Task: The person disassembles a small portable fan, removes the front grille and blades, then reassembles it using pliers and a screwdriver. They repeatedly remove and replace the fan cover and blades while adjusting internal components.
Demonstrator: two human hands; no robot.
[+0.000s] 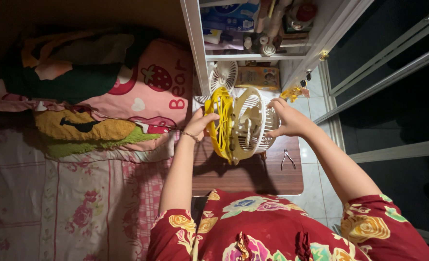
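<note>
A small fan (pixel 246 125) with a cream body and white rear grille stands on edge on a brown wooden table (pixel 253 179). Its yellow front grille (pixel 219 121) sits against the fan's left side. My left hand (pixel 201 123) grips the yellow grille from the left. My right hand (pixel 287 118) holds the white rear grille on the right, fingers curled over its rim. A thin bracelet circles my left wrist.
Small metal pliers (pixel 287 158) lie on the table's right part. Another white fan grille (pixel 222 75) leans at a white cabinet (pixel 195 53) with packed shelves. A bed with pillows (pixel 127 92) fills the left. Tiled floor and a glass sliding door (pixel 393 72) are at right.
</note>
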